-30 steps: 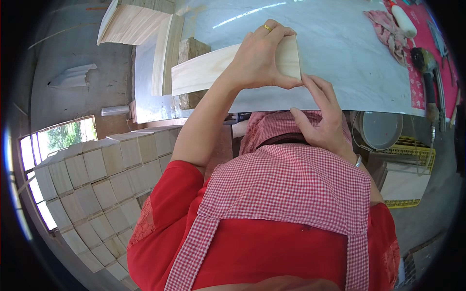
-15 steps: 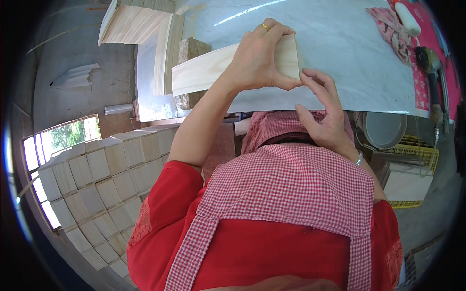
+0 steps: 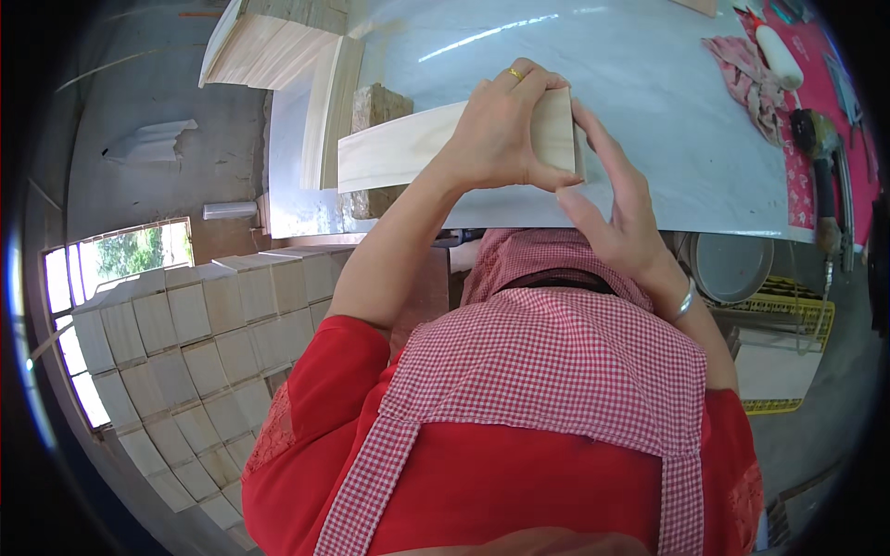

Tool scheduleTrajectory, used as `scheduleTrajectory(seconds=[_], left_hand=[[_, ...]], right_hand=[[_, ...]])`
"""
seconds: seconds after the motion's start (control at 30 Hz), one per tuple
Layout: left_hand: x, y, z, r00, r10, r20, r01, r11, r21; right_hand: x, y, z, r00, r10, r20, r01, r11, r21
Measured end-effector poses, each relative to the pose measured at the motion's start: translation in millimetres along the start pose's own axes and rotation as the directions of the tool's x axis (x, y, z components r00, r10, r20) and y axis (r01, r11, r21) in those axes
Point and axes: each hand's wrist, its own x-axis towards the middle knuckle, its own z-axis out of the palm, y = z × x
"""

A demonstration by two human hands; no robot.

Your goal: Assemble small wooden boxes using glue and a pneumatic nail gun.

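Observation:
A pale wooden board (image 3: 399, 148) lies slantwise near the front of the blue-grey table, its left part propped on a rough block (image 3: 378, 107). My left hand (image 3: 501, 134) is closed over the board near its right end, thumb on the near side and fingers on the far side. Just past that end, my right hand (image 3: 626, 213) has its fingers spread, the index finger along the end edge and the thumb near the near corner. Whether those fingertips touch the wood I cannot tell. A thin pale edge shows beyond the board's right end.
Upright boards (image 3: 331, 111) and a larger board stack (image 3: 269, 46) stand at the far left. Wooden blocks (image 3: 204, 366) are piled below left. At right lie a crumpled pink cloth (image 3: 746, 79), a white bottle (image 3: 779, 57) and a hand-held power tool (image 3: 820, 157). A round basin (image 3: 732, 264) sits below.
My right hand has moved up and in, its index finger now along the board's end and its thumb nearer the corner. The left hand keeps its grip; the whole view has shifted slightly.

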Motion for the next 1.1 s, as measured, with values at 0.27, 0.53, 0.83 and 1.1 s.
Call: scheduleTrajectory(seconds=[0.27,0.53,0.83,1.1], left_hand=[[0,-1,0,1.000,0.009,-0.007,-0.009,1.000,0.022],[1,-1,3,0.999,0.041,-0.009,-0.041,0.998,0.041],[-2,-4,-1,1.000,0.022,0.007,-0.022,0.999,0.040],[-2,-2,-2,1.000,0.002,0.022,-0.002,1.000,0.018]], right_hand=[[-32,-18,-27,0.985,0.031,0.167,-0.027,0.999,-0.026],[39,42,-37,0.966,0.245,0.082,-0.258,0.935,0.244],[66,82,-37,0.794,0.388,0.467,-0.566,0.752,0.338],[68,86,-37,0.788,0.371,0.491,-0.569,0.742,0.353]])
